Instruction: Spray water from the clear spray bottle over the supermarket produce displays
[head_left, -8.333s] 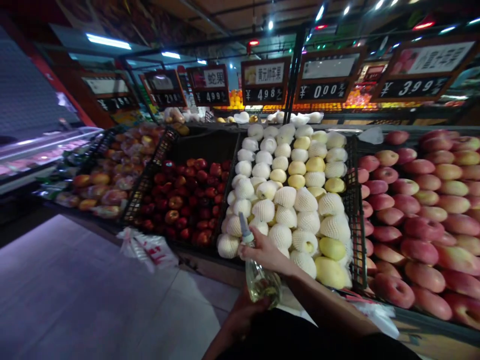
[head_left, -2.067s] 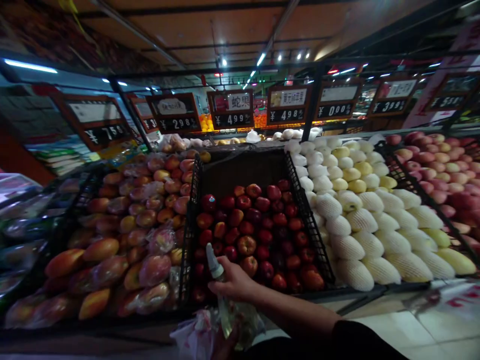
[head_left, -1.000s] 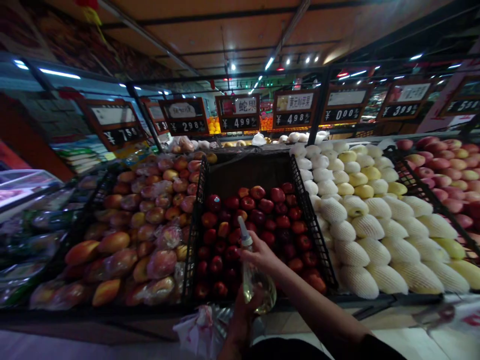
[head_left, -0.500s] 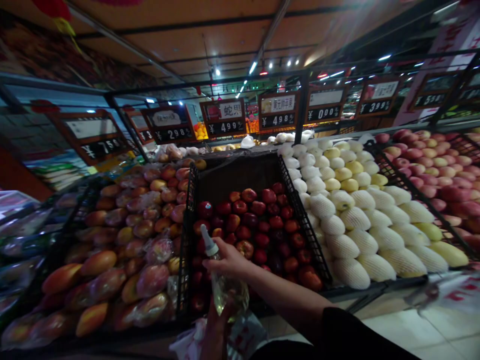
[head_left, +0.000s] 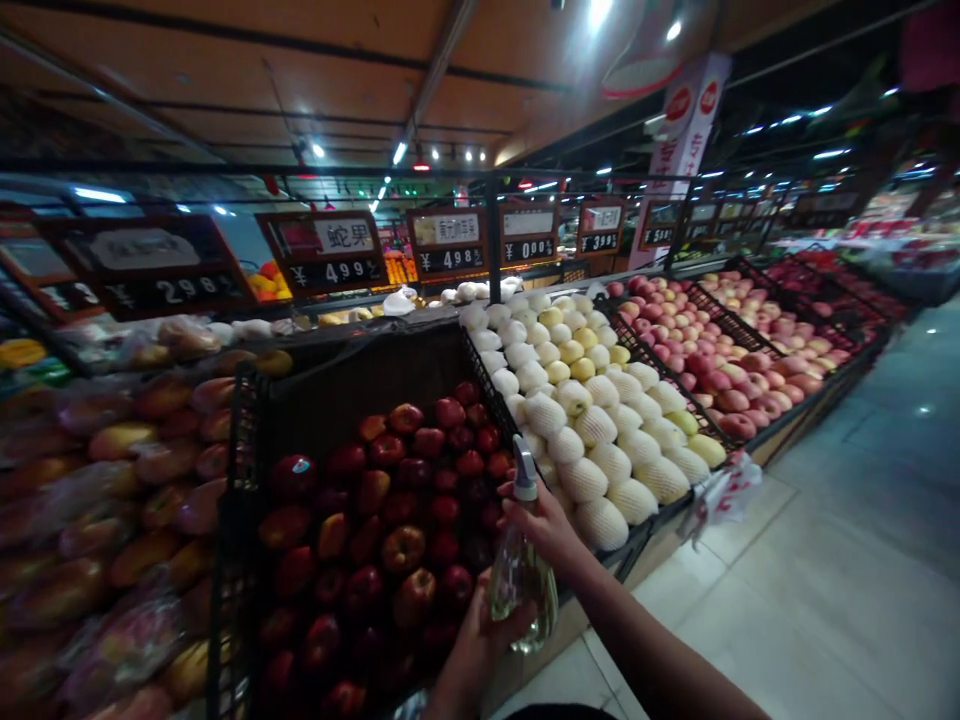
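I hold a clear spray bottle [head_left: 523,585] with a pale nozzle over the front right corner of a black crate [head_left: 238,520] of dark red apples [head_left: 405,480]. My right hand [head_left: 546,522] is wrapped round the bottle's neck at the trigger. From below, my left hand [head_left: 480,640] cups the bottle's round base. The nozzle points up and away, toward the fruit. Both hands are closed on the bottle.
Left of the red apples lie wrapped orange-red fruits [head_left: 112,500]. To the right are pale fruits in foam nets [head_left: 600,440], then pink apples [head_left: 712,350]. Price signs [head_left: 334,255] hang above. A plastic bag roll [head_left: 724,490] hangs at the stand's edge beside the tiled aisle [head_left: 847,560].
My view has swung to the right, so the aisle and more stands now show. The bottle and both hands sit further right over the red apples, still held the same way.
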